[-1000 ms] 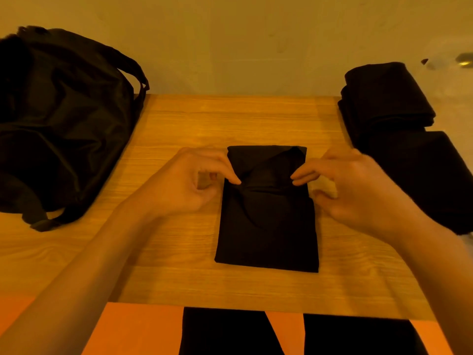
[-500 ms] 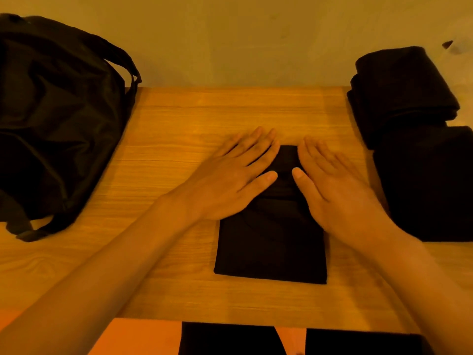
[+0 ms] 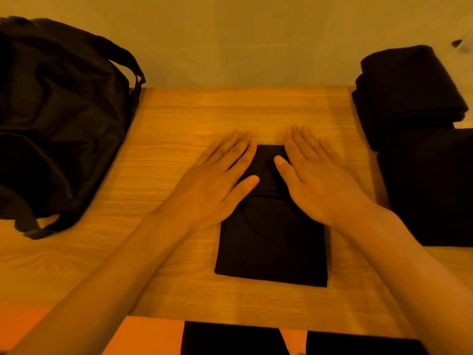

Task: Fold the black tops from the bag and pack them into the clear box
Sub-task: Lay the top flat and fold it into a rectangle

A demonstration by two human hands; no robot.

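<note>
- Straight ahead of me, at the middle of the wooden table [image 3: 179, 119], lies the folded black top [image 3: 271, 254], a narrow rectangle with its long sides running away from me.
- Its near edge is straight, its near corners are square, and the cloth there lies flat and smooth.
- About halfway up, a curved line like a neckline arcs across the fabric, and just above it a straight crosswise fold edge shows.
- My left hand [image 3: 217, 188] lies flat on the far left part of the top, palm down, fingers straight and close together. The thumb stretches onto the cloth, and the outer fingers reach past the left edge onto the table.
- My right hand [image 3: 317, 180] mirrors it on the far right part, palm down, fingers straight, thumb pointing inward on the fabric. Its outer fingers overhang the right edge.
- Between the two hands a strip of black cloth shows, and the top's far edge is visible between my index fingers.
- To the left, the black bag [image 3: 58, 119] slumps on the table, with one strap looped over its top and a strap end lying on the wood nearer me.
- To the right, a pile of folded black tops [image 3: 409, 98] sits at the far corner, and another dark folded piece [image 3: 435, 190] lies just beside it, nearer me. I cannot tell whether a box holds them.
</note>
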